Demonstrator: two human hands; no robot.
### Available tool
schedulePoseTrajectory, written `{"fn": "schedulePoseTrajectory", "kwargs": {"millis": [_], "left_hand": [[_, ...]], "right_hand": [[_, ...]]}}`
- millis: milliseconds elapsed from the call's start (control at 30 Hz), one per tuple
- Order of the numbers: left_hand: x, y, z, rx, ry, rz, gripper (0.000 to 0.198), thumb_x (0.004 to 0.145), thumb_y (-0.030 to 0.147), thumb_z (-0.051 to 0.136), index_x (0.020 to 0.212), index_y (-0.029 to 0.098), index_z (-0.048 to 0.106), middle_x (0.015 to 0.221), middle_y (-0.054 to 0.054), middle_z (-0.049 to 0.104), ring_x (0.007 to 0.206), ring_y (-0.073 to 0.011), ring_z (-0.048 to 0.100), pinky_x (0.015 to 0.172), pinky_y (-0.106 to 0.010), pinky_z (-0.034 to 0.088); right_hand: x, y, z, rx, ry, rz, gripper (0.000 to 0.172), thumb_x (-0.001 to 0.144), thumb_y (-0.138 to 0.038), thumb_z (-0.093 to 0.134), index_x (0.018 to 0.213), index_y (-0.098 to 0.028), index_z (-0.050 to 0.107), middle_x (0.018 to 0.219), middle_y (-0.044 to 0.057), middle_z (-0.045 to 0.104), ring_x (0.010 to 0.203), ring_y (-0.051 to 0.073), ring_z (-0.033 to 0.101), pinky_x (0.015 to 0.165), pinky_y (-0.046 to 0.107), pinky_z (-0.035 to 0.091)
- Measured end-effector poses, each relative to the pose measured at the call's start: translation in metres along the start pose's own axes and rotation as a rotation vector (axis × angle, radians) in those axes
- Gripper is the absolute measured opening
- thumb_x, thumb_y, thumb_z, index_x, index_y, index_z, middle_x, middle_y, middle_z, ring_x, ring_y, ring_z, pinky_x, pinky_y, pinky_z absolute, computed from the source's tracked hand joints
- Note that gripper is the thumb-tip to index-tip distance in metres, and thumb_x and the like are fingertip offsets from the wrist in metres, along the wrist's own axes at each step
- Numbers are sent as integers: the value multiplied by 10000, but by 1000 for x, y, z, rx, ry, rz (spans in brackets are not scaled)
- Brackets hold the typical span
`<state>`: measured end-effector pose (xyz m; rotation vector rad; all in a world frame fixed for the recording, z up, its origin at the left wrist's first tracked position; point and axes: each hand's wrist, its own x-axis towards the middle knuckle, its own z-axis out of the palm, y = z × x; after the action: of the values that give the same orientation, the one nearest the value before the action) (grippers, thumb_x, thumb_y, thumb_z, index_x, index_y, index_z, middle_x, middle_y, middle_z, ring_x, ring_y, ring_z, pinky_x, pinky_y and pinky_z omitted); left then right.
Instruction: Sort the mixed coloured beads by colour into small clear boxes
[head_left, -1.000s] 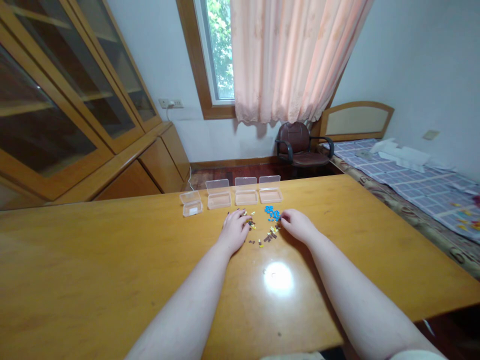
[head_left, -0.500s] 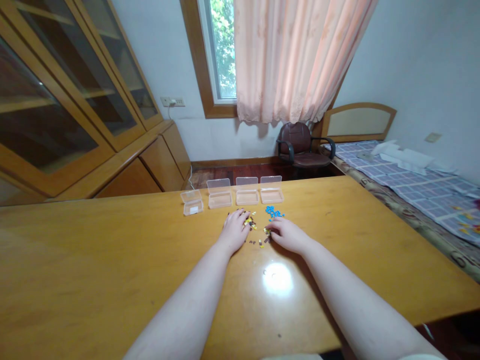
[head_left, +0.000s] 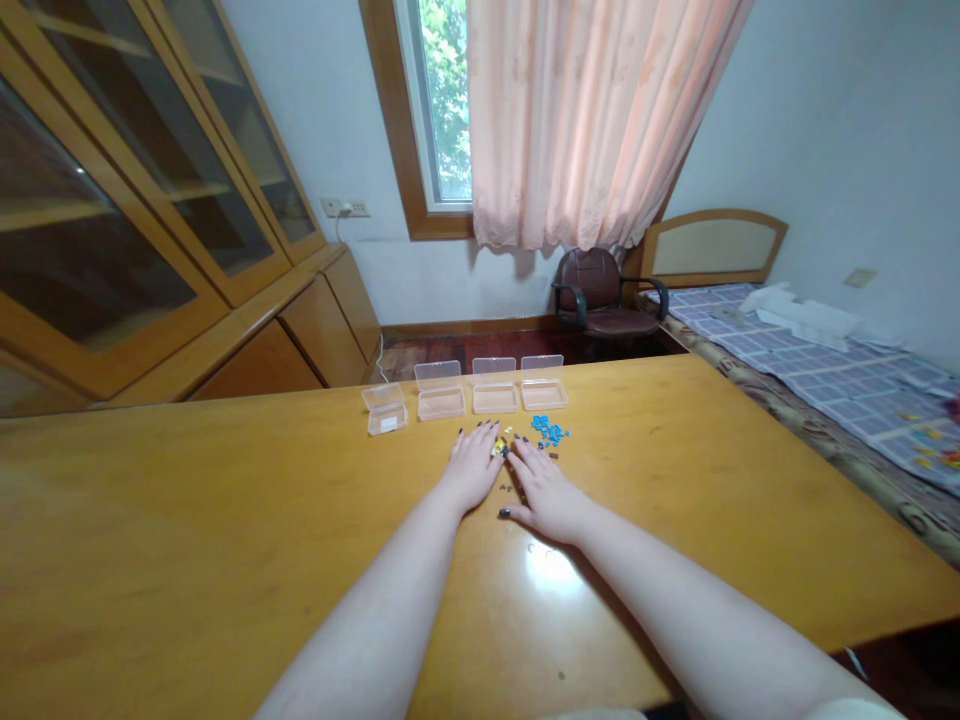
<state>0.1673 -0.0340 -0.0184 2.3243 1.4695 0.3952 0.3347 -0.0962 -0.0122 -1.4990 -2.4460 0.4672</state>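
Observation:
My left hand (head_left: 470, 468) lies flat on the wooden table with its fingers spread, at the left side of a small pile of yellow, brown and dark pieces (head_left: 500, 447). Opposite it, my right hand (head_left: 546, 492) is also flat and open, its fingertips by the same pile and its thumb stretched out to the left. Some pieces are hidden under both hands. A few tiny brown pieces (head_left: 505, 488) lie between the palms. Just beyond my right fingers is a loose heap of small blue pieces (head_left: 550, 431), with a dark brown piece (head_left: 553, 456) near it.
Along the table's far edge stand several clear plastic boxes with raised lids: a small box (head_left: 387, 418) at the left and larger ones, such as the rightmost box (head_left: 544, 396). Beyond the wooden table (head_left: 225, 530) are a brown chair (head_left: 596, 290), a bed (head_left: 810, 345) and a glass-fronted cabinet (head_left: 247, 320).
My right hand has opened from a curled pose and flattened over the pieces on the near right, its fingers moving left toward the pile. My left hand has barely shifted; its fingers are straighter.

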Motion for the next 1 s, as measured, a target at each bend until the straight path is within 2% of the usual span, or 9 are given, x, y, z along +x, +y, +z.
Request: {"fn": "schedulePoseTrajectory", "kwargs": {"millis": [100,267,433,533,667,767,867,1000], "left_hand": [[0,-1,-1,-29,12,-13,509,902,309,348,1393,178,350,1460,-91,362,1358,-226,294,1135,-478,143],[0,-1,-3,-87,37,-16,505,909,313,326,1387,156,358,1435,-104,400,1338,-231,326,1130,-475,156],[0,-2,-2,-120,56,-19,507,911,329,331,1386,153,361,1429,-115,406,1330,-239,340,1122,-477,177],[1,-2,-2,-121,64,-23,506,910,330,340,1383,152,368,1425,-119,411,1326,-238,345,1125,-477,171],[1,-3,-1,-128,62,-15,500,910,315,338,1384,156,370,1431,-112,404,1332,-235,336,1127,-477,171],[1,-4,-1,-140,75,-12,493,912,304,332,1382,163,374,1427,-112,409,1329,-229,342,1127,-475,179],[1,-4,-1,-153,84,-22,488,919,304,310,1379,156,378,1420,-114,419,1324,-219,351,1128,-463,186],[1,-3,-1,-131,66,-3,478,929,331,295,1373,179,388,1419,-102,424,1325,-218,349,1127,-480,176]], "right_hand": [[1,-3,0,5,3,-31,876,781,-512,590,1455,-108,205,1520,184,146,1403,299,108,1130,473,160],[-3,-10,-10,36,-48,-111,843,786,-533,578,1446,-128,245,1507,165,209,1393,273,167,1132,439,170],[-6,-10,-12,-72,13,125,834,780,-564,562,1453,-196,235,1521,153,170,1390,356,110,1079,624,28],[-4,-8,-7,-97,-16,182,873,767,-575,571,1458,-174,219,1524,171,137,1389,378,87,1074,628,41],[-4,-15,-2,-88,-34,64,921,758,-588,577,1465,-147,186,1522,176,144,1396,344,92,1117,523,103],[-3,-20,0,-80,-49,-52,945,746,-603,583,1470,-167,160,1527,165,134,1398,336,91,1115,536,91],[-1,-18,-1,-84,-27,-29,924,745,-590,591,1468,-192,174,1527,160,138,1395,348,94,1100,576,82],[5,-10,2,-61,7,-48,929,740,-601,586,1451,-124,226,1516,187,162,1401,319,92,1125,490,133]]}}
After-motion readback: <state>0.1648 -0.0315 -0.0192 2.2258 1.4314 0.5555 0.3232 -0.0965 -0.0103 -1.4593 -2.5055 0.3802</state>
